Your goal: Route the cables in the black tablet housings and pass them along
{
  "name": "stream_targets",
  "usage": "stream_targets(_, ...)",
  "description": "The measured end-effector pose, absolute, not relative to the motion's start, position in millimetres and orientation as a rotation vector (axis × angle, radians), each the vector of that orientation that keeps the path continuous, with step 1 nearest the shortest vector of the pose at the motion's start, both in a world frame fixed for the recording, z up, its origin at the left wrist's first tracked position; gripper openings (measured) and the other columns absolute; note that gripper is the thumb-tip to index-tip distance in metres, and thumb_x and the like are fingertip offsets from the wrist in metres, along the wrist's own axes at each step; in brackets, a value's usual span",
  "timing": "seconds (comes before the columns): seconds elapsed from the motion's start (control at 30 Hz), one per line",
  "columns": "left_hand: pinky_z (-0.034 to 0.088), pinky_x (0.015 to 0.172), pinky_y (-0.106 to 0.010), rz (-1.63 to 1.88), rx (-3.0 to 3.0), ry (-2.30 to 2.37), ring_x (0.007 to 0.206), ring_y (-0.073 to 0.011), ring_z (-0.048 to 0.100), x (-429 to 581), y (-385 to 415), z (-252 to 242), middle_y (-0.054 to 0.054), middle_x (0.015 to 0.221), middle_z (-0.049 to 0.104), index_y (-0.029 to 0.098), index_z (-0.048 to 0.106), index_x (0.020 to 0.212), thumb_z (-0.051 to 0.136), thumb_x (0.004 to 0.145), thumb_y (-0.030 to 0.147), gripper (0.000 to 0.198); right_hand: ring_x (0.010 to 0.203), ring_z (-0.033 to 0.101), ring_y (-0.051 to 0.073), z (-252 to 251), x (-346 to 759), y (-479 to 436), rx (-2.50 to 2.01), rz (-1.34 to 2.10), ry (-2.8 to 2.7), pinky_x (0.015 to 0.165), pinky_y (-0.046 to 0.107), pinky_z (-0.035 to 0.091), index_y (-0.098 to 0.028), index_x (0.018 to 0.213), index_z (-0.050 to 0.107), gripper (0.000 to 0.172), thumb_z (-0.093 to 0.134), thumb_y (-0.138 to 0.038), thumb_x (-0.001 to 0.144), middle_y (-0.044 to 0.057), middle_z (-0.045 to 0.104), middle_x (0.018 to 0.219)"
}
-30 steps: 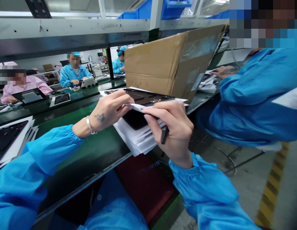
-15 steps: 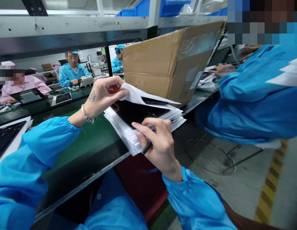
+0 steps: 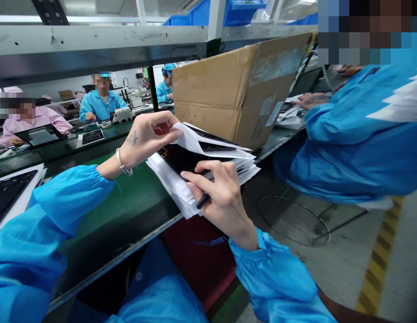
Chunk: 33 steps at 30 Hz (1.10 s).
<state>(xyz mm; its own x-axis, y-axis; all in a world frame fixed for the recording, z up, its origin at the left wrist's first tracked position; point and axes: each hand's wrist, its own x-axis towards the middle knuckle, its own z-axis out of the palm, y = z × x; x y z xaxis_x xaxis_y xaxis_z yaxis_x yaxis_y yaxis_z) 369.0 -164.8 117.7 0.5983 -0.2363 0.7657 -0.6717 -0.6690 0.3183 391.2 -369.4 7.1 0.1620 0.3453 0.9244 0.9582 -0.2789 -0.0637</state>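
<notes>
My left hand pinches the lifted corner of a white paper sheet at the top of a stack. Beneath that raised sheet lies a flat black panel with orange marks near its left corner. My right hand is closed around a slim black pen-like tool, and its extended index finger rests on the panel's near edge. Below the panel, more white sheets are piled at the bench's edge. Another dark panel shows on top of the lifted sheet. The tool's far end is partly hidden by my fingers.
Behind the stack stands a large cardboard box on the green bench. To the left lies another black panel on paper. A co-worker's blue sleeve is close on the right. A metal shelf beam crosses overhead.
My right hand has shifted slightly up and left over the panel. My left hand still pinches the sheet, whose corner has moved a little to the right and down.
</notes>
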Motion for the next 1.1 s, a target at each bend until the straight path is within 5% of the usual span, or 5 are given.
stream_targets(0.47,0.044,0.059,-0.020,0.993,2.559,-0.950,0.060,-0.0084,0.054,349,-168,90,0.000,0.076,0.064,0.017,0.070,0.087,0.063,0.093,0.019,0.009,0.092,0.057,0.021,-1,384,-386,-1.699,-1.103,-1.217,0.083,0.038,0.047,-0.024,0.105,0.069,0.018,0.070,-0.015,0.089,0.005,0.065,0.099)
stream_targets(0.77,0.053,0.078,-0.029,0.983,2.708,-1.170,0.091,-0.0188,0.065,335,-152,70,-0.010,0.104,0.069,0.020,0.064,0.114,0.058,0.099,0.038,0.025,0.089,0.054,0.021,19,393,-374,-1.729,-1.055,-1.250,0.082,0.038,0.045,-0.022,0.088,0.064,0.009,0.060,-0.015,0.094,0.006,0.062,0.095)
stream_targets(1.1,0.047,0.063,-0.022,1.156,2.578,-1.118,0.071,-0.0123,0.061,352,-165,79,-0.004,0.085,0.067,0.019,0.066,0.092,0.056,0.098,0.021,0.012,0.091,0.060,0.022,18,390,-379,-1.614,-1.123,-1.116,0.085,0.042,0.047,-0.024,0.099,0.066,0.011,0.063,-0.016,0.092,0.005,0.063,0.096)
